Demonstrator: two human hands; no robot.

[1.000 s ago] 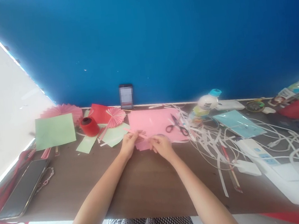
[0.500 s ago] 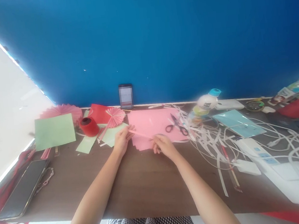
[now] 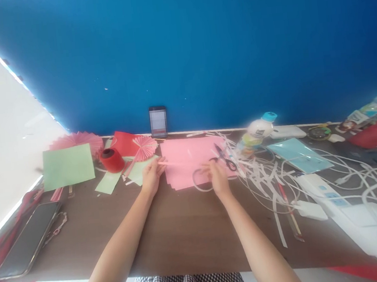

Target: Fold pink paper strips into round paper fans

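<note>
My left hand (image 3: 152, 177) pinches one end of a thin folded pink paper strip (image 3: 173, 162) at the left edge of a stack of pink paper sheets (image 3: 186, 168) on the brown table (image 3: 178, 232). My right hand (image 3: 216, 174) is over the right part of the pink sheets, its fingers reaching toward the black-handled scissors (image 3: 222, 159) and blurred by motion. A loop of white paper strip (image 3: 200, 185) lies just left of that hand.
A red tape roll (image 3: 112, 159), pink paper fans (image 3: 145, 146), green sheets (image 3: 68, 166) and a phone (image 3: 158, 121) against the blue wall. A glue bottle (image 3: 257, 132), white paper strips (image 3: 267, 182), cables and a power strip (image 3: 325, 194) to the right. A dark phone (image 3: 25, 241) lies left.
My right hand let go of the pink strip and moved right and away, toward the scissors. My left hand stays at the strip's left end.
</note>
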